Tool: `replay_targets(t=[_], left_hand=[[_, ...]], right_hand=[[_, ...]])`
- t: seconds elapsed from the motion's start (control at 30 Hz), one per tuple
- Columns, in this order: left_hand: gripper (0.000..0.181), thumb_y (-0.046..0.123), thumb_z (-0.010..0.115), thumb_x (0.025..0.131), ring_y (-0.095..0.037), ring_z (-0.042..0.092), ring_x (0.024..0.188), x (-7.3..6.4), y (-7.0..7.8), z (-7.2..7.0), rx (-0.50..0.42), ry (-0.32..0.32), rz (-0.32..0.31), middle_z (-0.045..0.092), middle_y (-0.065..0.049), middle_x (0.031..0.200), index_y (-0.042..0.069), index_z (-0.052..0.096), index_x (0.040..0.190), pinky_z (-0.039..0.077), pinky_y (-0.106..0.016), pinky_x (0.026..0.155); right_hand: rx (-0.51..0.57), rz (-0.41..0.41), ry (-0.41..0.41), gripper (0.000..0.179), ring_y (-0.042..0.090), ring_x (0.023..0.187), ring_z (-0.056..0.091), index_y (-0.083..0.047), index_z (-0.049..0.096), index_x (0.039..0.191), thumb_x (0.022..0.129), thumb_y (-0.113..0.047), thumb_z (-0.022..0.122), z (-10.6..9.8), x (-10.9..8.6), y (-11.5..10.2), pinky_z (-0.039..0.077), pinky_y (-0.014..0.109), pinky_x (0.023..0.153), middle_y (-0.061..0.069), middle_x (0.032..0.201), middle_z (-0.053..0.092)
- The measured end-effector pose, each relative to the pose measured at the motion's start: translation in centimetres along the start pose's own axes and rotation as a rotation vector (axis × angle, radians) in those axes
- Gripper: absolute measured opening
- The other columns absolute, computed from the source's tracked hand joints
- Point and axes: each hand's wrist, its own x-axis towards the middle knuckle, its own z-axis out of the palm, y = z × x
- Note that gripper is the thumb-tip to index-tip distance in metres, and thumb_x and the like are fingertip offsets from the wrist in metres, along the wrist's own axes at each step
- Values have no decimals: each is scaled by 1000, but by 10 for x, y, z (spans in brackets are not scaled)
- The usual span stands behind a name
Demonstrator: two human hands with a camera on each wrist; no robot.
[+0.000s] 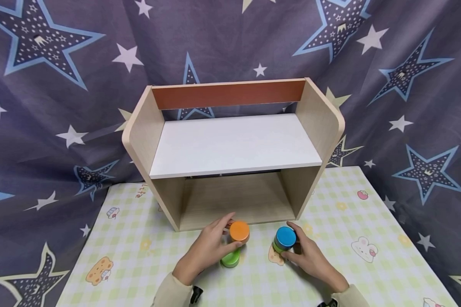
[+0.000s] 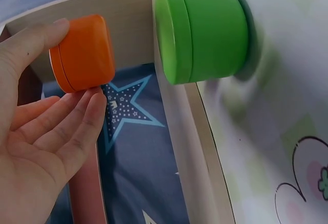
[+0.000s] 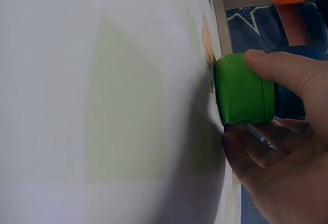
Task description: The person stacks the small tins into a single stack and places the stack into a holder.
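The checked table (image 1: 372,268) bears, toward its far side, a two-level shelf unit (image 1: 234,145). Both forearms enter from the near side, angled inward. The left hand (image 1: 209,248), fingers half-spread, grips the orange container (image 1: 240,231) between thumb and fingertips. The right hand (image 1: 310,257), fingers curved, grips the right green container (image 3: 241,88), with the blue container (image 1: 285,237) stacked on it; their common axis is vertical, base contact unclear. The orange container, axis near vertical, sits above and apart from the left green container (image 1: 230,259), upright near the shelf unit.
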Motion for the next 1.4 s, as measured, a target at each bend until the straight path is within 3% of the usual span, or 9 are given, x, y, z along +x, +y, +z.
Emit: replay_targets(t=[0.23, 0.7, 1.03, 1.4], left_hand=[[79, 32, 81, 87, -20, 64, 108, 4, 3, 1, -6, -17, -1, 59, -7, 131, 10, 41, 151, 56, -36, 90], [80, 33, 81, 86, -16, 63, 107, 15, 9, 4, 28, -11, 47, 61, -3, 128, 9, 41, 151, 55, -32, 91], [81, 31, 83, 85, -20, 64, 106, 22, 17, 8, 25, -22, 82, 61, -3, 128, 10, 40, 151, 55, -30, 89], [80, 35, 80, 87, -17, 65, 107, 31, 24, 17, 42, -49, 159, 61, -4, 131, 9, 40, 151, 56, -30, 89]], right_hand=[[1, -4, 2, 88, 29, 114, 62, -10, 31, 155, 84, -16, 83, 0, 0, 0, 48, 53, 97, 16, 136, 56], [-15, 8, 7, 89, 29, 115, 61, -9, 32, 155, 83, -16, 84, 0, 1, 0, 49, 51, 96, 15, 136, 56], [-2, 5, 4, 90, 29, 114, 61, -9, 31, 155, 83, -16, 84, 0, 1, 1, 48, 53, 98, 15, 136, 56], [-3, 9, 4, 89, 28, 114, 61, -8, 31, 154, 83, -16, 84, 0, 1, 0, 49, 51, 97, 16, 137, 55]])
